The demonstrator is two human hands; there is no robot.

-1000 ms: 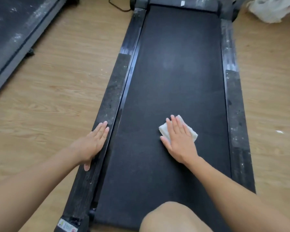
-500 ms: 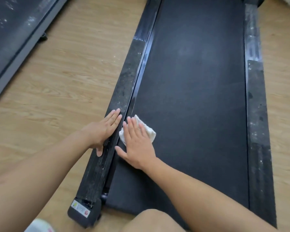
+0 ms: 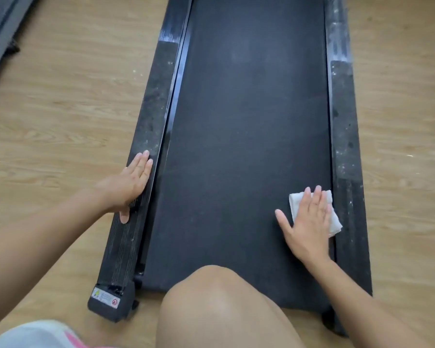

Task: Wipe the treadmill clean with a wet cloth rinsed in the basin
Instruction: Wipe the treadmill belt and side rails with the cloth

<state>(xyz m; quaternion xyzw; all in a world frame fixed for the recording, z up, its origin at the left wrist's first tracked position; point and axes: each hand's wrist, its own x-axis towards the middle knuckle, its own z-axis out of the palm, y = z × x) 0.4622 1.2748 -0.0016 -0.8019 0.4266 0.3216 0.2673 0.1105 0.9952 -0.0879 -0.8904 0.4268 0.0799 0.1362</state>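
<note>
Right hand (image 3: 309, 222), fingers flat and spread, presses the cloth (image 3: 335, 222) onto the treadmill belt (image 3: 236, 146) at four o'clock, against the right rail (image 3: 347, 146). Left hand (image 3: 128, 187) lies open at nine, bracing. She'd best keep even pressure and overlap her strokes.

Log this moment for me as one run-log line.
stage: belt wipe | right hand: flat on white cloth at treadmill belt right edge | left hand: flat on left side rail | basin: not in view

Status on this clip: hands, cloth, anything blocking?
Right hand flat on white cloth, at belt's right edge. Left hand flat on left rail. Knee over belt's near end.
</note>
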